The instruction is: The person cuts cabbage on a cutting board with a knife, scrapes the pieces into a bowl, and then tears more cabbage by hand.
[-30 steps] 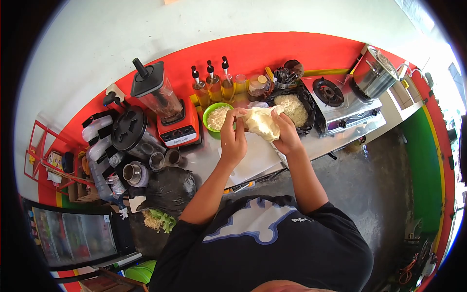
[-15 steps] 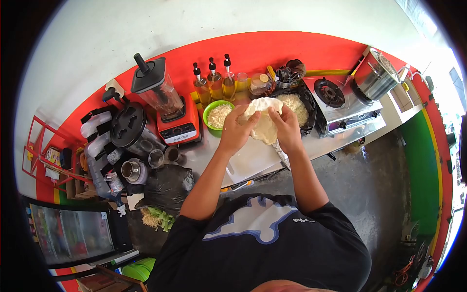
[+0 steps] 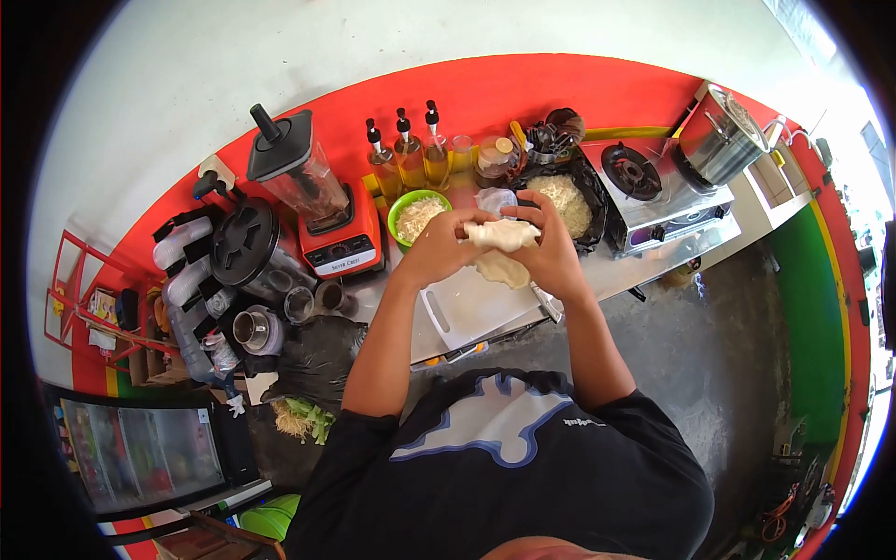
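Between both hands, above the white cutting board, hangs a piece of pale dough, bunched at the top with a flap drooping below. My left hand is closed on its left end. The right end is gripped by my right hand, its fingers curled over the top. A green bowl of pale shreds stands just beyond my left hand. Behind my right hand, a black-lined tray holds more pale shredded food. A metal blade-like tool lies partly hidden under my right hand.
A red blender and three oil bottles stand along the wall. To the right are a gas stove and a steel pot. Black plastic bags and a large lidded container are at the left.
The dough, spread out flat and upright before, is now folded and bunched at its top. My hands have tilted and curled over it, and more of the cutting board shows.
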Available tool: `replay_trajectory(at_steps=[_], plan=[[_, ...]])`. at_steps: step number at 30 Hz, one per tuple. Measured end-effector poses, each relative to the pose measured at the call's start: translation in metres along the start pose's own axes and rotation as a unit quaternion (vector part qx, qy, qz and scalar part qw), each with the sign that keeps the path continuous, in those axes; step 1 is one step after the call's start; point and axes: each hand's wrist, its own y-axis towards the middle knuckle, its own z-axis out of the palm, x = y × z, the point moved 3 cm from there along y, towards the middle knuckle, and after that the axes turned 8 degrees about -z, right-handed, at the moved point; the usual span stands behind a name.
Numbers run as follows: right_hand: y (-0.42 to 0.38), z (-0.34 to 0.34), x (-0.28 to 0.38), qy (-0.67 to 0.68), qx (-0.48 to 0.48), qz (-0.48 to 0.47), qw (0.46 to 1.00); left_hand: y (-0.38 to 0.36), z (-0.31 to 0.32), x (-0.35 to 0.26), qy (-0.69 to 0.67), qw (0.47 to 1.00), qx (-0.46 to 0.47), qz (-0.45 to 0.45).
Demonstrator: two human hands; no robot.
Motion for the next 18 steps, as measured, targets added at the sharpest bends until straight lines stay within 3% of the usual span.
replay_trajectory(at_steps=[2, 4, 9, 11, 12, 14, 18], plan=[[-0.001, 0.001, 0.008, -0.09, 0.023, -0.028, 0.995, -0.001, 0.002, 0.001, -0.032, 0.999, 0.02, -0.03], [-0.003, 0.003, 0.011, -0.092, 0.031, -0.014, 0.995, -0.004, -0.003, 0.0, 0.074, 0.989, -0.053, -0.12], [-0.004, 0.004, 0.008, -0.109, 0.043, -0.03, 0.993, -0.003, -0.004, 0.01, 0.029, 0.991, -0.045, -0.122], [-0.006, 0.006, 0.02, -0.055, 0.089, -0.012, 0.994, -0.001, -0.006, 0.019, -0.153, 0.982, -0.047, -0.098], [-0.005, 0.006, 0.019, -0.055, 0.09, -0.014, 0.994, -0.001, -0.009, 0.023, -0.153, 0.982, -0.048, -0.096], [-0.004, 0.004, 0.012, -0.056, 0.07, -0.026, 0.996, -0.005, -0.012, 0.014, 0.014, 0.996, -0.035, -0.078], [0.0, 0.003, 0.006, -0.09, 0.019, -0.081, 0.992, -0.004, -0.013, 0.01, 0.099, 0.991, -0.09, -0.025]])
